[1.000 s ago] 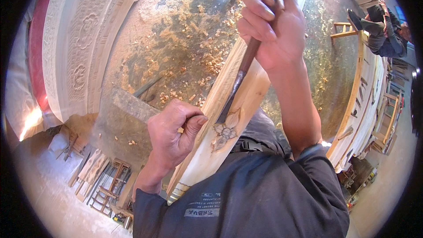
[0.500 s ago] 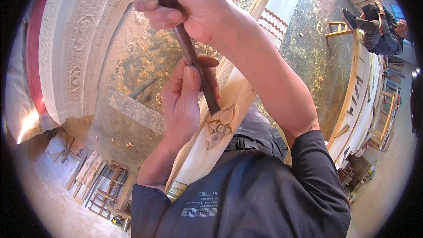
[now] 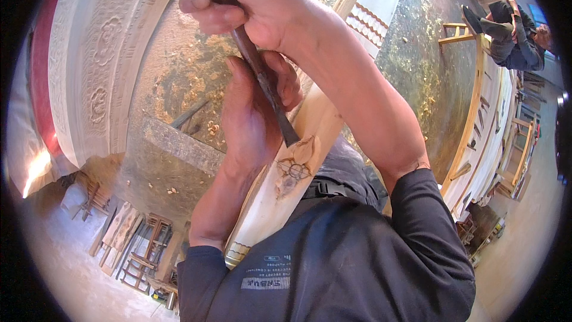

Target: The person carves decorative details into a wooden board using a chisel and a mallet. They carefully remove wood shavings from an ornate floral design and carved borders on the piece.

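My right hand (image 3: 253,3) is wrapped round the dark handle of a wood chisel (image 3: 281,116), high above the work. Lower down, my left hand (image 3: 253,98) holds the shaft, its fingers curled on the far side and its thumb raised along the near side. The flared blade tip meets a long pale wooden board (image 3: 322,110), right at the edge of a carved leaf. Beside that leaf is a carved flower (image 3: 294,170) with a round centre, darker than the wood around it. The board slants from my waist up to the far right.
A large carved pale panel (image 3: 98,71) stands at the left. Shavings lie over the dark worktop (image 3: 190,71), with a flat wooden strip (image 3: 182,146) on it. Several tools rest on a bench (image 3: 482,119) at right; a seated person (image 3: 515,36) is beyond. Wooden frames (image 3: 143,256) stand lower left.
My left hand has shifted up the chisel, its thumb lifting off the shaft. The blade tip has moved slightly up and left along the leaf's edge.
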Tool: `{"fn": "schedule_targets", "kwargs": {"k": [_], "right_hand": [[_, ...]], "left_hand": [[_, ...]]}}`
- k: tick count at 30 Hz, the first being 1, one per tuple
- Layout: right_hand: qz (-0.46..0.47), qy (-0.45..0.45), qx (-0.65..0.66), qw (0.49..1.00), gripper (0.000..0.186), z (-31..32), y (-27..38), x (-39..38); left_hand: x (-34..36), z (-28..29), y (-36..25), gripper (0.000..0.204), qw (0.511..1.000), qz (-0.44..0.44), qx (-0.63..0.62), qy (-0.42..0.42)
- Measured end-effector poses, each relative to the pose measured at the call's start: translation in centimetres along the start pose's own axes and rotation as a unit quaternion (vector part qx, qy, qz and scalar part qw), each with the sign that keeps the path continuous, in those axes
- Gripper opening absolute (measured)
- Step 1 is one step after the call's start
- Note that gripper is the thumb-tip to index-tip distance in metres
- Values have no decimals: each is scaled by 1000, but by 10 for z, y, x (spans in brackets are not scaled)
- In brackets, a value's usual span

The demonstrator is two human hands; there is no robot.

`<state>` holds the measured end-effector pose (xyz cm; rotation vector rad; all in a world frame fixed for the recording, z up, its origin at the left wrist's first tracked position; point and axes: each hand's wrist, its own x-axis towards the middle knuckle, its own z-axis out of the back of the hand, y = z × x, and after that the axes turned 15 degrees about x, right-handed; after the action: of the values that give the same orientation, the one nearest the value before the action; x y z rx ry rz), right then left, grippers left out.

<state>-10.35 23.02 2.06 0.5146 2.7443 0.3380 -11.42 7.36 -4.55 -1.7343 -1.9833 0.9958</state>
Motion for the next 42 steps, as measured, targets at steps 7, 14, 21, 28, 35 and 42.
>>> {"fn": "schedule_targets", "kwargs": {"k": [7, 14, 21, 28, 35, 42], "right_hand": [[21, 10, -10, 1000, 38, 7, 0, 3], [22, 7, -18, 1000, 41, 5, 2, 2], [54, 0, -68, 996, 46, 4, -4, -3], [33, 2, -81, 996, 50, 6, -7, 4], [138, -56, -138, 979, 48, 6, -32, 24], [103, -37, -131, 985, 50, 7, -35, 17]], "left_hand": [[5, 4, 6, 59, 1000, -26, 6, -1], [5, 0, 4, 57, 999, -21, 27, -10], [6, -3, 1, 52, 999, -24, 47, 0], [5, 0, 2, 50, 999, -25, 25, -4], [-1, 0, 1, 48, 997, -46, 42, -44], [-6, 3, 4, 49, 996, -59, 49, -51]]}}
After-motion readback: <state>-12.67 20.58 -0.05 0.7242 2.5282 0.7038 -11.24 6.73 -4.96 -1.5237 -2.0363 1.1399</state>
